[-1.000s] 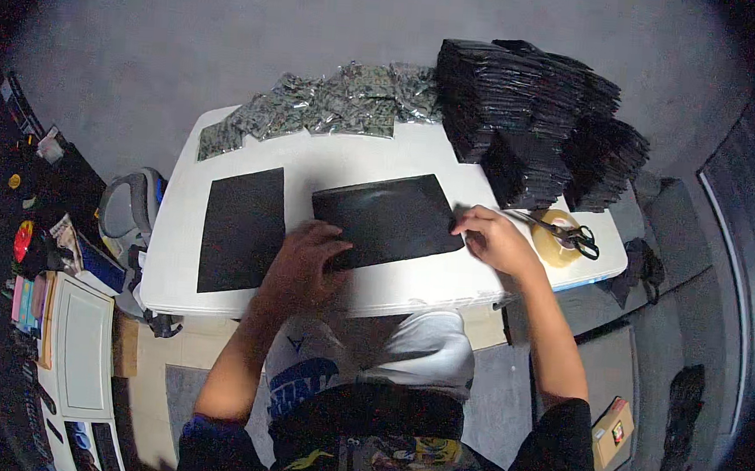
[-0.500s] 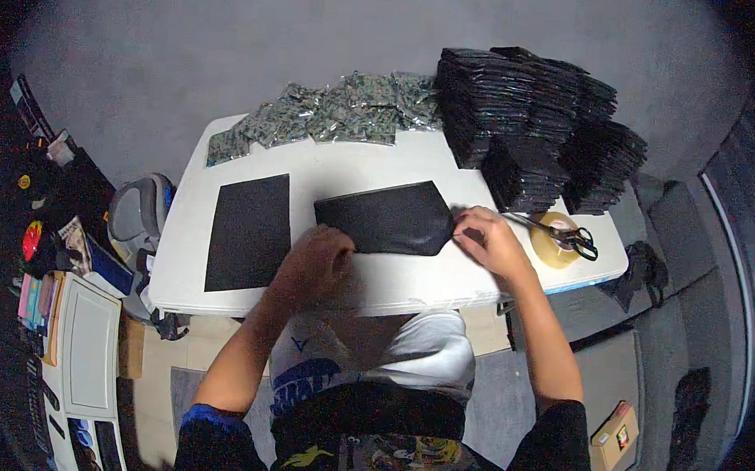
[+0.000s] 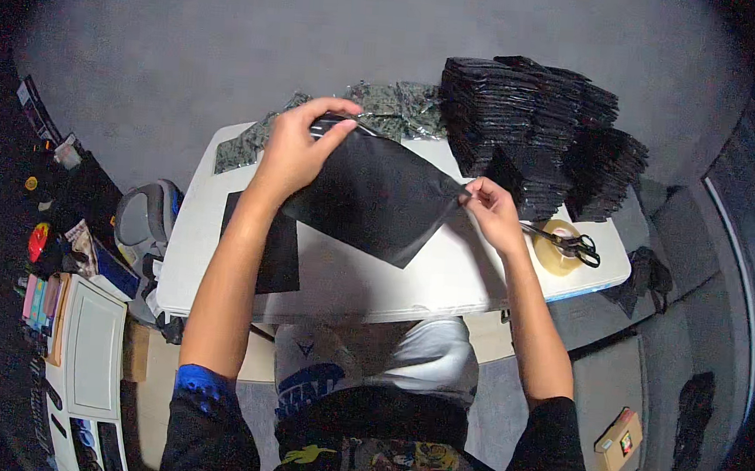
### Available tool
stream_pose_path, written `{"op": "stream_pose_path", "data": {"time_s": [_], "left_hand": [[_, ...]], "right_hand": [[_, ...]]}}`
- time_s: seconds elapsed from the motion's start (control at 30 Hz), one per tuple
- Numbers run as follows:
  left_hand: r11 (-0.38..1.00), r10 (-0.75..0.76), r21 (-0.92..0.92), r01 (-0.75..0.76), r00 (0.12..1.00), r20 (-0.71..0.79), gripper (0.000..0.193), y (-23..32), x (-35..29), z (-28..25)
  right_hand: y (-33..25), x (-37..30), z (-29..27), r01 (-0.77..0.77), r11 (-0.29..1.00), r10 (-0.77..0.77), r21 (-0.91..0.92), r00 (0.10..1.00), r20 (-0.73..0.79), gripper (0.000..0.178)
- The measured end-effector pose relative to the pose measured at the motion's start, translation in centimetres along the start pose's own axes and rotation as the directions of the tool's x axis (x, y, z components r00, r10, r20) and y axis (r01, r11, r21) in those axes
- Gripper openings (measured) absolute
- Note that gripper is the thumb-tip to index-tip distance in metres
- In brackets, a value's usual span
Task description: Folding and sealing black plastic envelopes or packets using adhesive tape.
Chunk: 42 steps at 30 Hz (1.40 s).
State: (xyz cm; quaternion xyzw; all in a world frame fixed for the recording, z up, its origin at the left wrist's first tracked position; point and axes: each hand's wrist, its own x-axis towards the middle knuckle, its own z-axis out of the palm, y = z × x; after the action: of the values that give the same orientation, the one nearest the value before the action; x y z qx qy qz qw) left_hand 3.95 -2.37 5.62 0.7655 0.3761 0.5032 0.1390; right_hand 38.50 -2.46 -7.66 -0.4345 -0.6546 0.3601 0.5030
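Note:
A flat black piece (image 3: 376, 196) that looks like a bag is held up at a tilt over the white table (image 3: 373, 292). My left hand (image 3: 305, 147) grips it at its upper left edge, where a pale shiny strip shows beside the fingers. At its right corner, the thumb and fingers of my right hand (image 3: 491, 210) pinch it. Under my left forearm lies a second black rectangle (image 3: 275, 255), partly covered by the arm. Whether the held piece has anything inside cannot be seen.
Clear-wrapped camouflage-patterned packets (image 3: 387, 103) line the table's far edge. Tall stacks of black wrapped packets (image 3: 526, 115) stand at the far right. Near my right hand are a roll of clear tape (image 3: 554, 258) and black-handled scissors (image 3: 582, 247). A grey sofa (image 3: 689, 292) adjoins the right side.
My left hand has gone up and away from me, lifting the black bag-like piece off the table and tilting it. My right hand has shifted slightly, still at its right corner.

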Motion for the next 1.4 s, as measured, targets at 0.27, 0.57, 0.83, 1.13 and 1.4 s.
{"op": "stream_pose_path", "data": {"time_s": [0.27, 0.57, 0.83, 1.13, 1.4], "left_hand": [[0.945, 0.283, 0.059, -0.321, 0.896, 0.342, 0.025, 2.6, 2.5, 3.1], [0.987, 0.056, 0.139, -0.084, 0.98, 0.192, 0.044, 3.5, 0.5, 0.5], [0.917, -0.255, -0.301, 0.261, 0.965, 0.061, 0.027, -2.6, -7.0, 2.1], [0.832, -0.243, -0.529, 0.166, 0.967, -0.079, 0.014, -1.8, -1.9, 2.6], [0.846, -0.203, -0.512, 0.15, 0.978, -0.049, 0.013, -2.3, -0.7, 1.7]], "right_hand": [[-9.3, 1.7, 6.5, 0.34, 0.935, -0.317, -0.103, 0.929, 0.193, 0.059], [-8.7, 4.1, 6.3, 0.14, 0.983, -0.155, 0.117, 0.978, 0.136, 0.023], [-7.5, 4.0, 6.6, 0.113, 0.983, -0.114, 0.143, 0.993, 0.002, 0.021], [-7.4, 3.4, 6.4, 0.149, 0.968, -0.106, 0.2, 0.971, -0.213, 0.022], [-8.4, 3.6, 6.7, 0.213, 0.953, -0.152, 0.214, 0.951, -0.268, 0.021]]}}
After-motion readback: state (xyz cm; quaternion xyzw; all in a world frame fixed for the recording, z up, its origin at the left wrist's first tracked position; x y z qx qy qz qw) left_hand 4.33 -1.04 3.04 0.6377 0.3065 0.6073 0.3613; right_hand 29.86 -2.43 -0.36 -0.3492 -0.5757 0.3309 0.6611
